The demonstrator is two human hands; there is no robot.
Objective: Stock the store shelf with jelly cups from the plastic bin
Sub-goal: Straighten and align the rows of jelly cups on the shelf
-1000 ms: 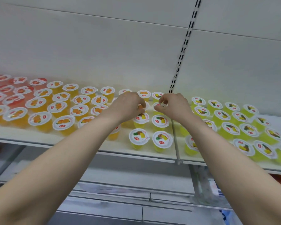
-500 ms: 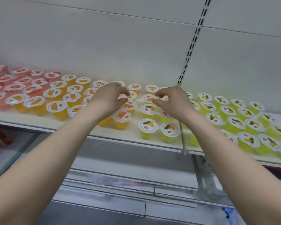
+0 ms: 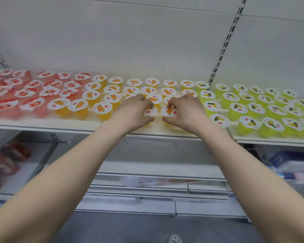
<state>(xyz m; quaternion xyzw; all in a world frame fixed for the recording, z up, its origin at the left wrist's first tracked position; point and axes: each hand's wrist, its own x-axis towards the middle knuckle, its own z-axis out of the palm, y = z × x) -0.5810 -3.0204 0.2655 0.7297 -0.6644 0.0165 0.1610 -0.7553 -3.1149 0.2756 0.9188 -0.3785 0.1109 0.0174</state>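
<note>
Both hands had drawn forward to the front edge of the white shelf (image 3: 42, 123), left hand (image 3: 132, 112) gripping a foil-lidded orange jelly cup (image 3: 150, 111), right hand (image 3: 187, 109) gripping the neighbouring cup (image 3: 170, 112).

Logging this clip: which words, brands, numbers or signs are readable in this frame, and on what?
None reads as words.
Red oval logo on every lid, such as the orange jelly cup gripped by the right hand: too small, blurred.
Orange print on the white strip below the shelf: blurred.
Dark mark on the white object at the bottom edge: unreadable.
</note>
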